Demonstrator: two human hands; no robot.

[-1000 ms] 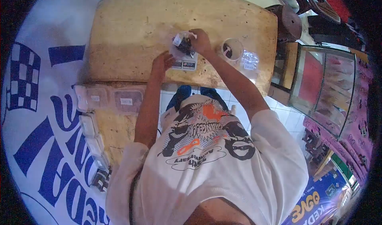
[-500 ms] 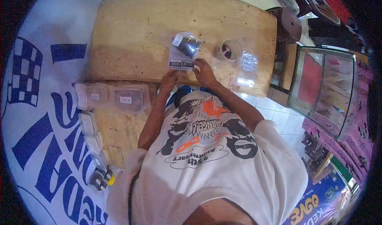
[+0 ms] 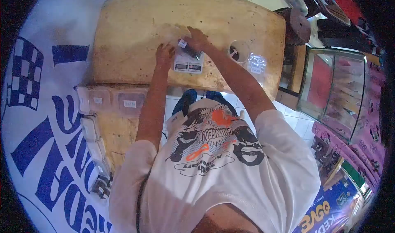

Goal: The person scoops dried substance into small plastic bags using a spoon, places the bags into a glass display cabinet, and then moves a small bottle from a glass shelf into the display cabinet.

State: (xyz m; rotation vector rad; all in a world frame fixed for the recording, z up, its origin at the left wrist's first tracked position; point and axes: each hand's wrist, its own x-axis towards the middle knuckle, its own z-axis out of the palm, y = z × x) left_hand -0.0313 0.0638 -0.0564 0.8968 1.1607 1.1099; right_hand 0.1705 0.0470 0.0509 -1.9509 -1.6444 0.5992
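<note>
Starting nearest, labelled plastic containers sat left of the digital scale (image 3: 188, 66) and closer to the person. Clear plastic packets (image 3: 256, 64) lay to its right. Over its far part was a labelled clear bag (image 3: 191, 50) with dark contents; the right hand (image 3: 197, 39) touched it, grip closure not discernible. The left hand (image 3: 165, 52) was open beyond the scale's left side. A white tub (image 3: 239, 51) stood farther right.
</note>
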